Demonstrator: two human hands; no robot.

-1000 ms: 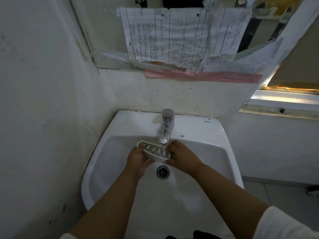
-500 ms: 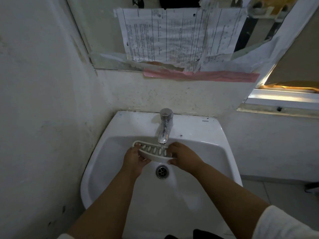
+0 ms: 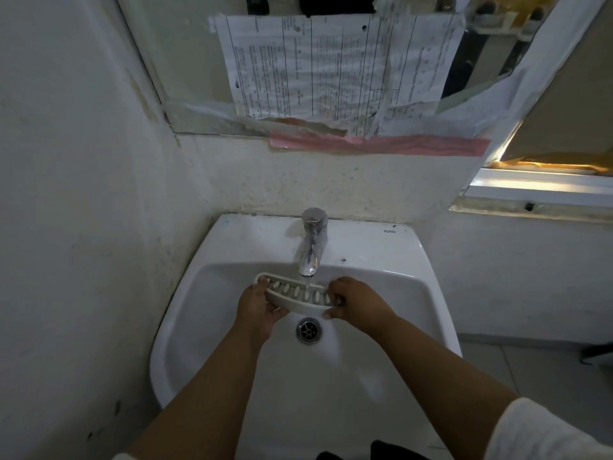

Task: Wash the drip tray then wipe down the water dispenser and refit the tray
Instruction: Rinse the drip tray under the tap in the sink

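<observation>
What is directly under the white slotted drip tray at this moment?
Under the white slotted plastic drip tray lies the white ceramic sink bowl, its round metal drain just nearer the camera. Left hand and right hand hold the ends. The tray hides the basin directly beneath.

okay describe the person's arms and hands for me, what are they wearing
Both forearms are bare, and the left hand and right hand wear no gloves; no rings or watch show. A white, fuzzy-looking sleeve is pushed up the right arm; a pale sleeve edge shows on the left.

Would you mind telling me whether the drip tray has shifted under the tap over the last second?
Yes: the drip tray has slid left relative to the tap; the spout is now nearer its right end.
</observation>
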